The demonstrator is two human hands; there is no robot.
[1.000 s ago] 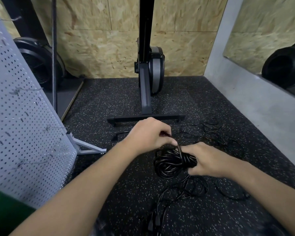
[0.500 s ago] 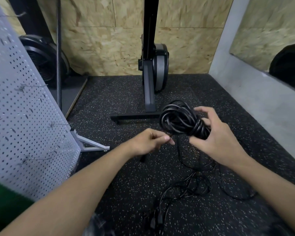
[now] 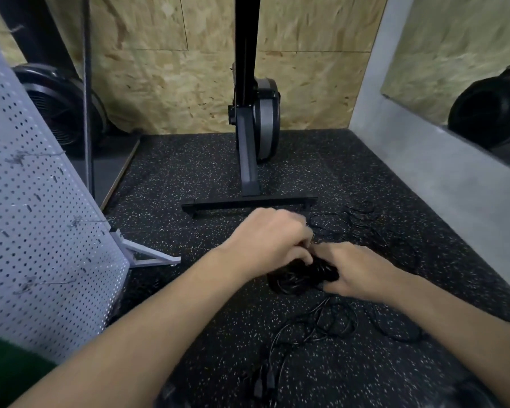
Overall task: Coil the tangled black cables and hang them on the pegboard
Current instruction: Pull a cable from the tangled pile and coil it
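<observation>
Down on the big black speckled floor (image 3: 189, 178) everything is happening. At the left side a tall white pegboard (image 3: 36, 231) is standing, well apart from the hands, and a dark exercise machine (image 3: 248, 160) is standing on its foot bar near the wooden wall. Two bare arms are reaching out to the middle. The right hand (image 3: 357, 270) is wrapping its fingers round a thick black cable bundle (image 3: 295, 276) and holding it low over the floor; I cannot tell if it is touching the floor. The left hand (image 3: 273, 242) is curling its fingers down onto the top of the same bundle and seems to be pinching a strand there, but that part is blurry. More loose cables (image 3: 321, 322) are lying in a messy heap just under the hands, and thin cables (image 3: 362, 219) are lying farther back on the right. Two small plugs (image 3: 264, 384) are lying near the bottom. Thin wire hooks (image 3: 80, 221) are sticking out of the pegboard. I think the loops could pop open if either hand is letting go too soon. The loose part could be catching in the heap and dragging it along. A fat, lumpy bundle could be sliding off such a skinny hook
</observation>
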